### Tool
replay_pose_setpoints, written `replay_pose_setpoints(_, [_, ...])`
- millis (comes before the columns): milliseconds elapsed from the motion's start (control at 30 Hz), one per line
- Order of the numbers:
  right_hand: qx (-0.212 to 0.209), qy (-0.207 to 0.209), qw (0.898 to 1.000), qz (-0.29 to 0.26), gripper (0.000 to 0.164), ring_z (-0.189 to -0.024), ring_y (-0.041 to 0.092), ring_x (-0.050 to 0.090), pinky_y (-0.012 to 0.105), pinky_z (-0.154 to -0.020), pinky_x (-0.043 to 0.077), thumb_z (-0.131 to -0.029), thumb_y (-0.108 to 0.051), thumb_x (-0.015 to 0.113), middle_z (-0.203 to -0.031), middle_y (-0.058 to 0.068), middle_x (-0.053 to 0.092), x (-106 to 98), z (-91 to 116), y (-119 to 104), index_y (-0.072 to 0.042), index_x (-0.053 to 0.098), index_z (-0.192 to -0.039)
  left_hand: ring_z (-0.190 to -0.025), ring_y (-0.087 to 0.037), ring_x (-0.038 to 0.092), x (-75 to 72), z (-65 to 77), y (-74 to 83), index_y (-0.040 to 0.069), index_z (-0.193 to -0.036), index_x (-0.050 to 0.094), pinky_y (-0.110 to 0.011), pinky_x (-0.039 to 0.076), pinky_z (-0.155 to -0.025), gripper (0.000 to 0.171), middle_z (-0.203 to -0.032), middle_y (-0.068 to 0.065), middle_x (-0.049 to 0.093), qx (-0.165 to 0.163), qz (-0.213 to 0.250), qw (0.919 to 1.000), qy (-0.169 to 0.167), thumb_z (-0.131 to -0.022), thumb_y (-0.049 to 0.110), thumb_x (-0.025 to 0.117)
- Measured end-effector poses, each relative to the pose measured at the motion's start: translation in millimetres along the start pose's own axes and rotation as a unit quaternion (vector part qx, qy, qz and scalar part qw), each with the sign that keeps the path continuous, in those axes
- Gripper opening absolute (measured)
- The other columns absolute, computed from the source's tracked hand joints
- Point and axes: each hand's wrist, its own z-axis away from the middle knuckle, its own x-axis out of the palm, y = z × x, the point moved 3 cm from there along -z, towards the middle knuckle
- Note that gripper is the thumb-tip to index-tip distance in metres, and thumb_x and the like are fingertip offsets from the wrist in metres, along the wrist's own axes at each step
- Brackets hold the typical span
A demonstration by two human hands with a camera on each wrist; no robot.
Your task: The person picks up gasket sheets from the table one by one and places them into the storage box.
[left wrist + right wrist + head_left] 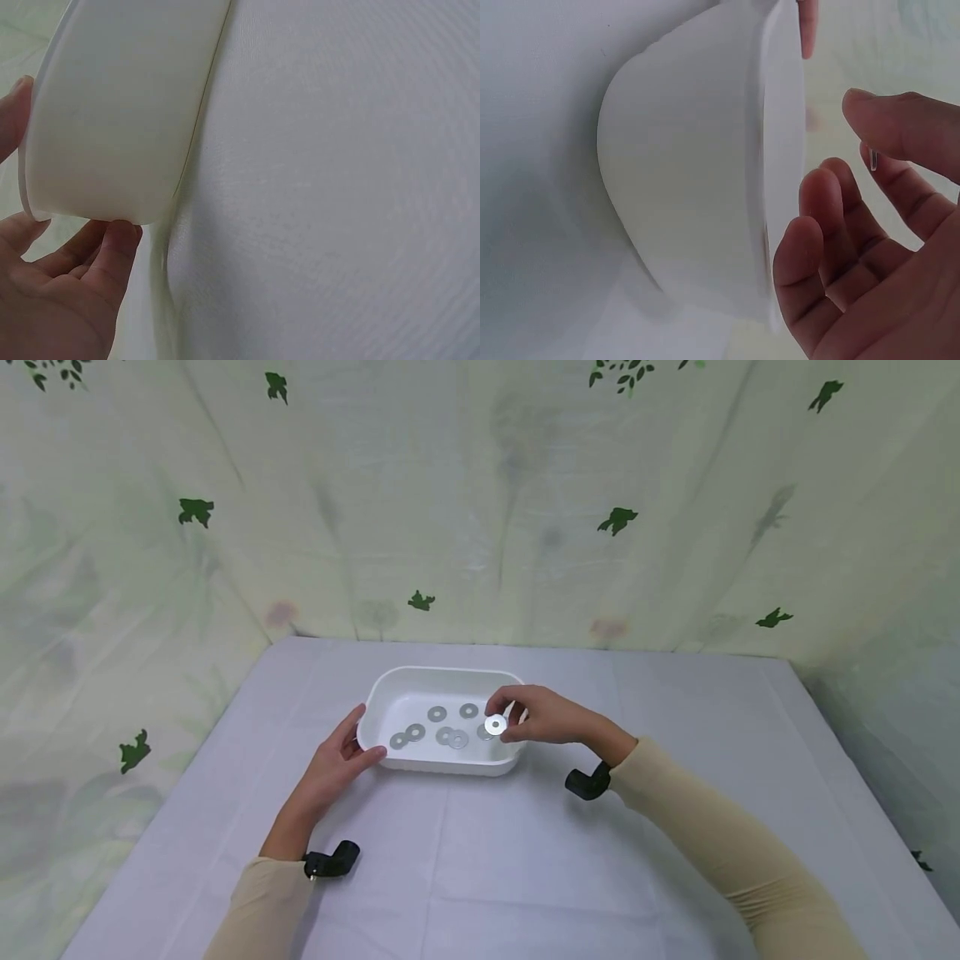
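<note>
A white oblong plastic tub (442,766) with a rolled rim stands on the table. Its left end is gripped by my left hand (330,767), the thumb over the front left corner and the fingers along the end wall (112,150). Above the tub's right end, my right hand (558,717) pinches a flat metal washer (489,725) between thumb and index finger. The right wrist view catches that washer (874,160) edge-on, with the other fingers loosely bent beside the rim. Several more washers (431,716) lie flat on the tub floor, some overlapping.
A pale cloth covers the table (525,860). Behind it and at both sides hangs a light curtain (450,485) with green leaf prints. Each wrist wears a black camera, one on the left (332,860) and one on the right (588,782).
</note>
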Motion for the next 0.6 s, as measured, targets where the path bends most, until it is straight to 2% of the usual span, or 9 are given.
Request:
replay_pose_setpoints(200, [0.004,0.009,1.000,0.006,0.033,-0.092,0.013,0.063,0.031,-0.088,0.051,-0.086,-0.009,0.072,-0.118,0.003,0.065,-2.1,2.2,0.0,-0.014,0.063,-0.118,-0.148,-0.033,0.035,-1.2,0.8,1.8,0.020,-0.161,0.007,-0.006,0.043,-0.097,0.091,-0.164,-0.018,0.025,0.005,0.010,0.9999,-0.001,-0.094,0.027,0.069])
replay_pose_setpoints(300, [0.006,0.011,1.000,0.006,0.034,-0.094,0.015,0.063,0.031,-0.087,0.052,-0.086,-0.008,0.072,-0.120,0.004,0.064,-2.7,2.7,0.6,-0.012,0.063,-0.119,-0.149,-0.033,0.035,-1.6,0.4,2.0,0.020,-0.161,0.007,-0.005,0.043,-0.096,0.091,-0.164,-0.019,0.025,0.006,0.011,0.9999,0.001,-0.094,0.026,0.068])
replay_pose_setpoints(500, [0.023,0.024,0.999,0.014,0.051,-0.110,0.030,0.062,0.035,-0.089,0.052,-0.088,-0.009,0.070,-0.138,0.010,0.055,-7.9,7.7,5.4,-0.011,0.053,-0.136,-0.149,-0.033,0.035,0.4,-0.5,0.8,0.020,-0.161,0.007,-0.017,0.043,-0.106,0.092,-0.164,-0.018,0.025,0.005,0.008,1.0000,-0.002,-0.094,0.029,0.069])
replay_pose_setpoints(600, [0.040,0.045,0.998,0.019,0.055,-0.114,0.031,0.060,0.037,-0.091,0.053,-0.089,-0.009,0.069,-0.143,0.009,0.051,-14.7,14.7,9.2,-0.011,0.050,-0.140,-0.149,-0.033,0.034,1.8,-1.3,-0.3,0.019,-0.161,0.007,-0.027,0.041,-0.110,0.093,-0.165,-0.018,0.024,0.004,0.008,0.9999,-0.004,-0.093,0.031,0.069])
